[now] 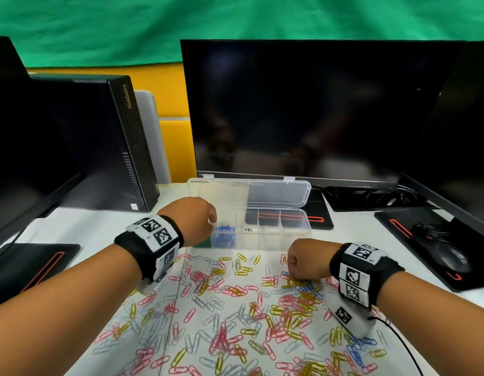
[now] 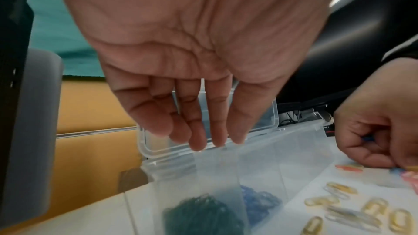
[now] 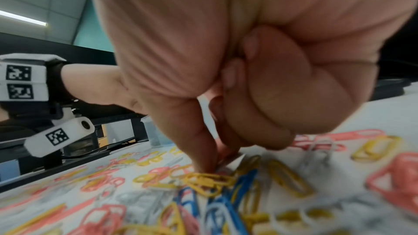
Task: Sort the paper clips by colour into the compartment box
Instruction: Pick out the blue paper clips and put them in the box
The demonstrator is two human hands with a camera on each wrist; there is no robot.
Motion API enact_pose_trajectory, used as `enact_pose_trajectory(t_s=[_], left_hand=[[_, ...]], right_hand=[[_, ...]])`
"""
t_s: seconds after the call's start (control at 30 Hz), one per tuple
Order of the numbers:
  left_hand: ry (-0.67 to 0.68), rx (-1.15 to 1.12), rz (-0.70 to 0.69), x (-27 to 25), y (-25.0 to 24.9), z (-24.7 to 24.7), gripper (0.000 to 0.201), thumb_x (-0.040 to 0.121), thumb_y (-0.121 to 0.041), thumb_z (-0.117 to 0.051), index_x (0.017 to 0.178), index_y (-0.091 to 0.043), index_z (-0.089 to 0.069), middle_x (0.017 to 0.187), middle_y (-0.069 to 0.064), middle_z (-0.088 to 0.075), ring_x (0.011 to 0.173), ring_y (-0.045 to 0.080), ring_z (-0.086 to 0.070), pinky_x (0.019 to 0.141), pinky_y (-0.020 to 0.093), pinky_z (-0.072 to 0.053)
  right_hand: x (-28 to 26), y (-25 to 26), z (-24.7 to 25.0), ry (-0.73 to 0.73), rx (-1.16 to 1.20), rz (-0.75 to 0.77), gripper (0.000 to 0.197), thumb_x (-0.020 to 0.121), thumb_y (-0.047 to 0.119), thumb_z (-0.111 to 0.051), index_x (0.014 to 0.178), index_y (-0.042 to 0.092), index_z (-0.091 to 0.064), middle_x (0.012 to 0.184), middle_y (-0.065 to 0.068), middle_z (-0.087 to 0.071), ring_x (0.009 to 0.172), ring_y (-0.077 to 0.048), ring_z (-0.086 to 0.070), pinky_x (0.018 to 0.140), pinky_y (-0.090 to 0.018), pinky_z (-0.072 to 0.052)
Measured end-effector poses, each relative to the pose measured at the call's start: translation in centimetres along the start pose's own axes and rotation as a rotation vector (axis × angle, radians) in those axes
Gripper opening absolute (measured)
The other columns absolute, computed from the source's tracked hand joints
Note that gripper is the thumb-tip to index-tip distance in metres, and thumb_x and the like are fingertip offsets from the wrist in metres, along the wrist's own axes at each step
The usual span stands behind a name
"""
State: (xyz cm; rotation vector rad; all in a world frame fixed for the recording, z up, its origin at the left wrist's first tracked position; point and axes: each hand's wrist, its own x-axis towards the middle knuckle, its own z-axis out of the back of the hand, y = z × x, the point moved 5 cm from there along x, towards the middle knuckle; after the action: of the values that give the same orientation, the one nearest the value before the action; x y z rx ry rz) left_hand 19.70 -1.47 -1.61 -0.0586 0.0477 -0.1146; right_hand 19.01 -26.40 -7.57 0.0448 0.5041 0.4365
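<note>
Pink, yellow, white and blue paper clips [image 1: 230, 316] lie scattered over a white sheet. Behind them stands the clear compartment box [image 1: 292, 226] with its lid [image 1: 276, 192] folded back. Blue clips [image 1: 223, 236] fill its second cell, and green clips [image 2: 203, 212] lie in the leftmost cell beside the blue ones [image 2: 257, 201]. My left hand [image 1: 201, 221] hangs over the box's left end, fingers [image 2: 199, 138] straight and holding nothing. My right hand [image 1: 303, 267] is curled over a mixed heap, thumb and forefinger tips [image 3: 208, 163] down among yellow and blue clips [image 3: 217, 185]. Something blue [image 2: 367, 138] shows inside its curled fingers.
A dark monitor [image 1: 303, 109] stands right behind the box, a black PC tower [image 1: 100, 142] at the left, another screen at the far right. Monitor bases [image 1: 40, 264] flank the sheet. A mouse [image 1: 452, 259] lies right, and a black cable [image 1: 398, 337] crosses the near right.
</note>
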Motion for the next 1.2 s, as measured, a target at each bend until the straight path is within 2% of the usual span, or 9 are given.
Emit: enact_pose_trajectory(t_s=[0.17,0.27,0.33,0.5,0.63,0.73,0.87,1.03,1.2], left_hand=[[-0.015,-0.037,-0.004,-0.1,0.8,-0.9,0.018,0.092,-0.032,-0.060,0.103,-0.032,-0.073,0.103,-0.007,-0.069,0.094,0.017,-0.060,0.083,0.027,-0.048],[-0.029,-0.027,0.002,0.0,1.0,-1.1,0.014,0.091,-0.033,-0.060,0.087,-0.026,-0.072,0.087,-0.005,-0.067,0.082,0.018,-0.059,0.073,0.028,-0.047],[-0.028,-0.030,-0.005,-0.2,1.2,-1.2,0.017,0.091,-0.033,-0.059,0.088,-0.024,-0.072,0.086,-0.003,-0.067,0.080,0.018,-0.059,0.073,0.029,-0.050],[-0.147,-0.054,-0.158,-2.3,-1.4,-0.4,0.013,0.093,-0.033,-0.057,0.096,-0.029,-0.069,0.099,-0.006,-0.064,0.083,0.015,-0.056,0.075,0.028,-0.051],[-0.014,-0.083,-0.327,-3.5,-6.6,-2.1,0.020,0.094,-0.035,-0.053,0.101,-0.031,-0.071,0.099,-0.008,-0.068,0.087,0.016,-0.061,0.078,0.032,-0.055],[0.080,-0.049,-0.384,-2.7,-9.6,-3.9,0.022,0.095,-0.033,-0.055,0.107,-0.030,-0.073,0.106,-0.006,-0.069,0.097,0.019,-0.062,0.084,0.035,-0.054],[0.126,-0.044,-0.404,-1.2,-12.3,-4.8,0.026,0.093,-0.027,-0.057,0.114,-0.029,-0.073,0.113,-0.003,-0.070,0.105,0.022,-0.062,0.088,0.034,-0.051],[0.156,-0.068,-0.377,0.2,-13.8,-5.0,0.025,0.091,-0.027,-0.059,0.112,-0.028,-0.073,0.111,-0.004,-0.070,0.104,0.021,-0.062,0.088,0.031,-0.051],[0.172,-0.098,-0.359,0.9,-14.8,-5.8,0.032,0.094,-0.027,-0.056,0.124,-0.035,-0.065,0.127,-0.004,-0.062,0.116,0.020,-0.057,0.091,0.030,-0.045]], right_hand=[[-0.3,0.3,-0.5,0.020,0.018,-0.027,0.025,0.083,0.024,-0.066,0.062,0.014,-0.057,0.059,0.000,-0.052,0.058,-0.016,-0.049,0.057,-0.025,-0.044],[-0.5,0.6,-0.6,-0.024,-0.026,-0.006,0.015,0.082,0.024,-0.065,0.074,0.012,-0.064,0.078,-0.004,-0.063,0.069,-0.017,-0.055,0.060,-0.024,-0.045],[-0.8,0.5,0.0,-0.091,-0.014,0.015,0.010,0.086,0.023,-0.064,0.079,0.017,-0.064,0.089,0.002,-0.065,0.076,-0.014,-0.057,0.060,-0.019,-0.041],[-1.1,-1.0,1.6,-0.197,0.036,0.024,0.013,0.091,0.026,-0.062,0.079,0.032,-0.063,0.082,0.016,-0.057,0.074,-0.002,-0.054,0.059,-0.017,-0.036],[-0.8,-0.5,1.1,-0.180,-0.006,0.032,0.009,0.088,0.031,-0.067,0.079,0.030,-0.067,0.082,0.013,-0.061,0.077,-0.007,-0.058,0.060,-0.020,-0.038],[-0.3,0.2,0.4,-0.164,0.004,0.024,0.008,0.085,0.024,-0.064,0.078,0.025,-0.067,0.082,0.011,-0.063,0.076,-0.010,-0.060,0.060,-0.019,-0.043],[-0.2,0.1,-0.6,-0.092,0.022,-0.023,0.004,0.074,0.020,-0.066,0.077,0.021,-0.068,0.085,0.001,-0.069,0.079,-0.019,-0.066,0.067,-0.030,-0.055],[-1.2,0.0,-1.3,-0.058,-0.037,-0.012,0.022,0.075,0.029,-0.066,0.087,0.011,-0.070,0.090,-0.007,-0.070,0.083,-0.026,-0.067,0.071,-0.036,-0.057],[-4.3,-3.9,1.3,-0.179,0.311,-0.016,0.011,0.081,0.022,-0.066,0.072,0.016,-0.066,0.067,0.003,-0.068,0.056,-0.007,-0.060,0.052,-0.026,-0.048]])
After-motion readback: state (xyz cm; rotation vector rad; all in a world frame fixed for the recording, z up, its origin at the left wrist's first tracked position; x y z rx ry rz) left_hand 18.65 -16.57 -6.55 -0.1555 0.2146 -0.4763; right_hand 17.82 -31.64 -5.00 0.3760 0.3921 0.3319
